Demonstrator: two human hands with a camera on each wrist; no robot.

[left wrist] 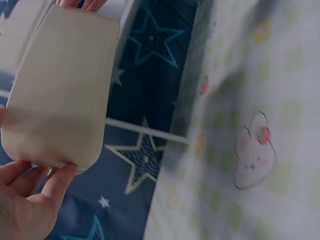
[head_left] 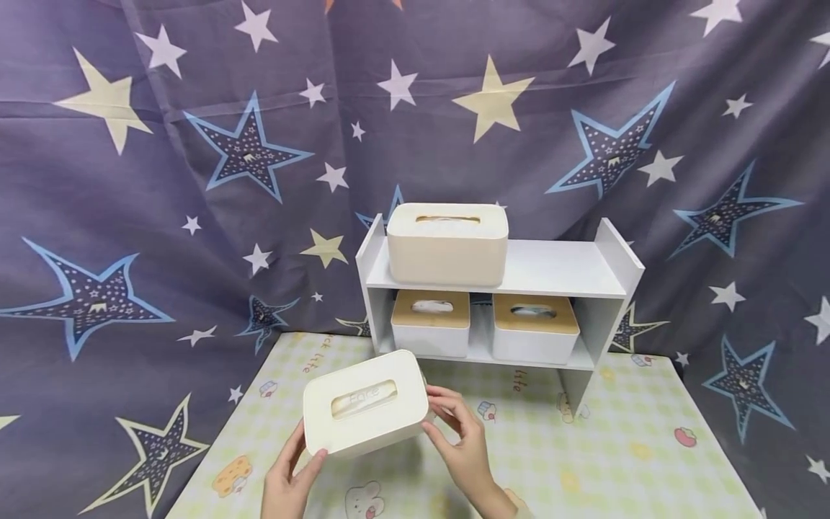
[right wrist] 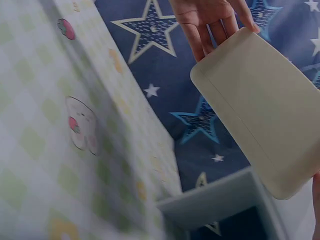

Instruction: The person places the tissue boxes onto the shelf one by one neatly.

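A cream tissue box [head_left: 389,375] with an oval slot in its lid is held up over the table, tilted, its left end lower. My left hand [head_left: 289,468] grips its left end, thumb on the near edge and fingers at the side. At the right end, my right hand [head_left: 460,440] holds it between thumb and fingers. Both wrist views show the plain side of the tissue box [left wrist: 62,85], with the left hand [left wrist: 30,200] at one end in the left wrist view. Through the slot, a pale packet with printed letters shows.
Behind it stands a white two-tier shelf [head_left: 551,267]. A larger cream tissue box [head_left: 447,249] sits on its top tier. Two white boxes with wooden lids, one left [head_left: 431,335] and one right [head_left: 534,339], occupy the lower tier. A checked cloth [head_left: 622,461] covers the table; a starry curtain [head_left: 415,144] hangs behind.
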